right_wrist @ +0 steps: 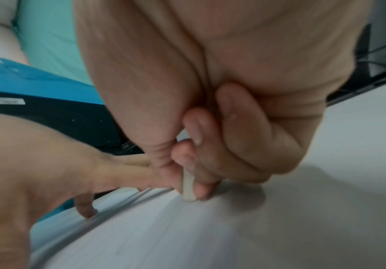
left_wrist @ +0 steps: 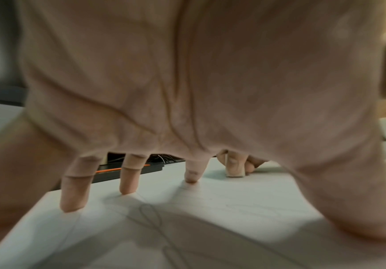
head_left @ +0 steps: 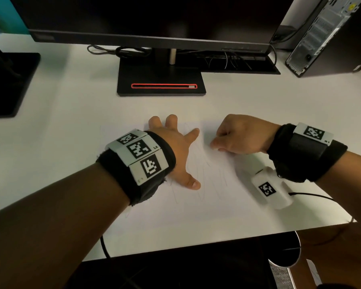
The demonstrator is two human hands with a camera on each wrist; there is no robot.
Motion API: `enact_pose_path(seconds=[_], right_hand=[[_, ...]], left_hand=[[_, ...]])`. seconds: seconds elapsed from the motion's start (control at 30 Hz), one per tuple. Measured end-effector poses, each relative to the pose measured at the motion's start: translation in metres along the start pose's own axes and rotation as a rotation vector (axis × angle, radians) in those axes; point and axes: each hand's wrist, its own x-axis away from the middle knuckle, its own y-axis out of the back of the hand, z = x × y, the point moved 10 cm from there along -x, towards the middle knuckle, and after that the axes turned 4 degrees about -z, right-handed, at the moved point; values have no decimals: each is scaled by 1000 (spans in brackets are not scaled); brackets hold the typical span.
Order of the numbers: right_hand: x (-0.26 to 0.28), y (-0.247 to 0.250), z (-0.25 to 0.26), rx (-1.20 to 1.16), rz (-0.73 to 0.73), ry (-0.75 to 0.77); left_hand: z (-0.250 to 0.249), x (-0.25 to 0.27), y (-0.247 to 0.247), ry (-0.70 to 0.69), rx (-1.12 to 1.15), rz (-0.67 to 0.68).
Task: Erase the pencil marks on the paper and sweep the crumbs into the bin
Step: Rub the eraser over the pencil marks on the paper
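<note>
A white sheet of paper [head_left: 196,205] with faint pencil scribbles [head_left: 200,170] lies on the white desk. My left hand [head_left: 173,147] is spread flat on the paper's left part, fingertips [left_wrist: 127,187] and thumb pressing it down. My right hand [head_left: 236,136] is curled over the paper's upper right and pinches a small pale eraser [right_wrist: 188,187] whose lower end touches the sheet. The eraser [left_wrist: 234,168] also shows upright in the left wrist view. In the head view the eraser is hidden by the fingers. I see no crumbs.
A monitor stand [head_left: 161,80] with a red-rimmed slot sits behind the paper, cables [head_left: 121,51] behind it. A second stand [head_left: 8,80] is at the left, a computer tower [head_left: 325,34] at the far right. A round bin rim [head_left: 288,251] shows below the desk's front edge.
</note>
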Motion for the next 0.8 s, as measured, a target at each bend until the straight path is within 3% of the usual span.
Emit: enact_pose_path(seconds=[0.17, 0.3, 0.43, 0.57, 0.7, 0.8], right_hand=[[6, -13, 7, 11, 44, 17], [2, 3, -4, -34, -41, -27], [10, -15, 6, -27, 49, 8], [7, -1, -5, -63, -34, -31], [15, -19, 6, -44, 62, 14], [11, -3, -6, -63, -20, -32]], left_hand=[[1, 0, -1, 7, 2, 14], [0, 0, 0, 1, -14, 8], [0, 0, 0, 12, -14, 23], [-1, 1, 0, 5, -16, 12], [0, 1, -1, 10, -6, 20], [-1, 1, 0, 5, -6, 15]])
